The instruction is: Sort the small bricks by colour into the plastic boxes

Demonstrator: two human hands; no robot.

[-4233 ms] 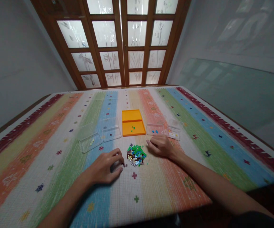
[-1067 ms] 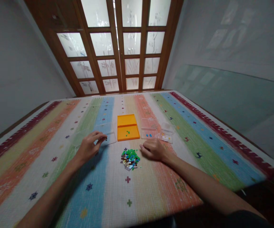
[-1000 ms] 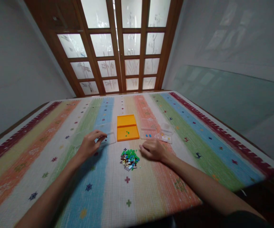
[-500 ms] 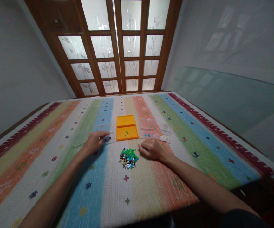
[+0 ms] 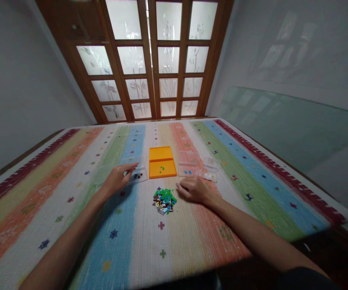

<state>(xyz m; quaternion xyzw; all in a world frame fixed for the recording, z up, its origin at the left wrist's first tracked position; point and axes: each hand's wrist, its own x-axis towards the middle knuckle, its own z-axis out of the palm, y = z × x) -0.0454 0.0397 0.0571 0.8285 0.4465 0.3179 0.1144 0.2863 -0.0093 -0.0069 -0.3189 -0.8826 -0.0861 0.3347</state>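
A small heap of tiny coloured pieces [image 5: 164, 200], mostly green, lies on the striped cloth in front of me. My left hand [image 5: 118, 178] is stretched out flat, fingers open, over the near edge of a clear plastic box [image 5: 138, 175] that holds a few dark pieces. Just right of the heap, my right hand [image 5: 193, 188] rests on the cloth with its fingers curled under; what they hold, if anything, is hidden. An open orange box [image 5: 162, 166] with a few green pieces sits beyond the heap.
Two more clear boxes stand right of the orange one: one with blue pieces [image 5: 187, 170], one with yellowish pieces [image 5: 209, 173]. Another clear box [image 5: 104, 175] lies left of my left hand. The striped tablecloth [image 5: 71, 225] covers the table; wooden glass-paned doors [image 5: 150, 60] stand behind.
My left hand went from beside the heap out to the clear box, then opened its pinched fingers; dark pieces now lie in that box. The right hand has stayed put.
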